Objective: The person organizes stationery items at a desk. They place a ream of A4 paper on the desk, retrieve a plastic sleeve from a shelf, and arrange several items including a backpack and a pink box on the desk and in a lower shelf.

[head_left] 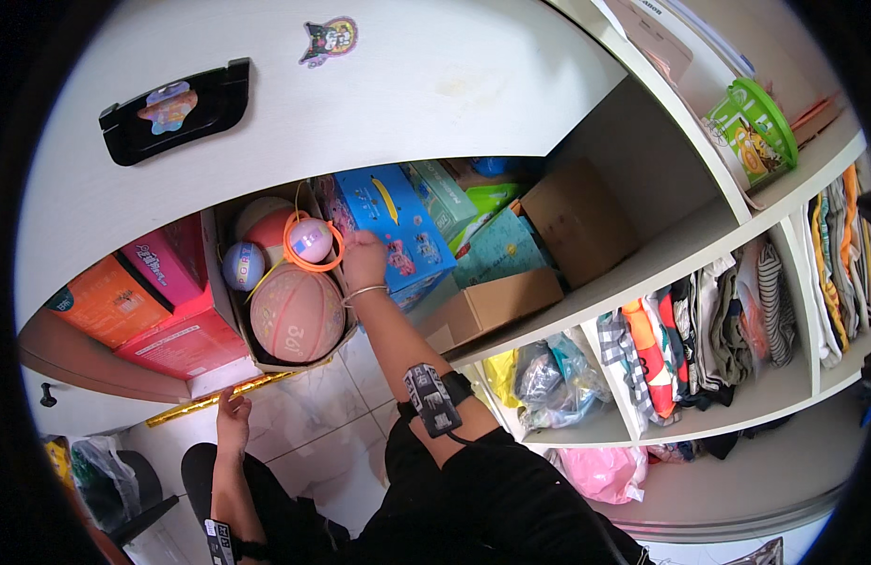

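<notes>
My right hand (365,262) reaches into a cardboard box (230,299), its fingers closed at the edge of an orange ring (289,247). Inside the ring is a small purple ball (311,240). Below it sits a worn pink basketball (297,314). To the left lies another small purple ball (244,266), and a larger red and tan ball (266,221) is partly hidden behind. My left hand (233,426) is lower, outside the box, fingers loosely bent and apart. Its fingertips overlap a shiny gold tube (186,409) in view; whether they touch it I cannot tell.
Red box (186,341), orange box (115,303) and blue box (390,226) flank the balls. An open brown carton (511,306) stands right. Above hangs a white panel (407,85) with a black handle (176,111). Clothes shelves (633,441) curve along the right; a bin (138,480) stands lower left.
</notes>
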### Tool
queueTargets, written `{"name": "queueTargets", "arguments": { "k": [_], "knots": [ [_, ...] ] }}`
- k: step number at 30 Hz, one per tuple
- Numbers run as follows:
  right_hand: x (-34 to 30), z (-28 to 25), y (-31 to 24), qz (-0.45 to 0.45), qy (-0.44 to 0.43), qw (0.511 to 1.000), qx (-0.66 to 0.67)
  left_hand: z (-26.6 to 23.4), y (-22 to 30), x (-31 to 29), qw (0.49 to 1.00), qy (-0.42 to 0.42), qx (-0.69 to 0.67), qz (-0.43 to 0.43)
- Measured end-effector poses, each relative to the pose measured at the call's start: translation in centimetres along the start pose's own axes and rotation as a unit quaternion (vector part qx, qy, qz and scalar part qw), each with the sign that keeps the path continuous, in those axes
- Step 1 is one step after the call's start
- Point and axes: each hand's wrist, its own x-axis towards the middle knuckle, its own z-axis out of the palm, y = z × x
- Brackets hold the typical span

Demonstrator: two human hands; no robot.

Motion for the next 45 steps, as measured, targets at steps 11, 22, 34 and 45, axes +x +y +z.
{"name": "queueTargets", "arguments": {
  "k": [11, 22, 34, 45],
  "knots": [
    [5.4, -7.0, 17.4, 0.073, -0.055, 0.987, -0.133, 1.4, 1.4, -0.4, 0.999, -0.026, 0.029, 0.016],
    [3.6, -8.9, 12.7, 0.16, -0.105, 0.969, -0.155, 3.3, 1.6, -0.8, 0.994, -0.065, 0.089, 0.024],
    [1.6, -13.6, 11.1, 0.186, 0.135, 0.822, -0.521, 3.0, 1.2, -0.9, 0.993, -0.054, 0.103, 0.032],
    [-3.2, -14.6, 6.5, 0.288, 0.26, 0.846, -0.366, 2.5, 1.1, -1.4, 0.993, -0.057, 0.098, 0.022]
  ]
}}
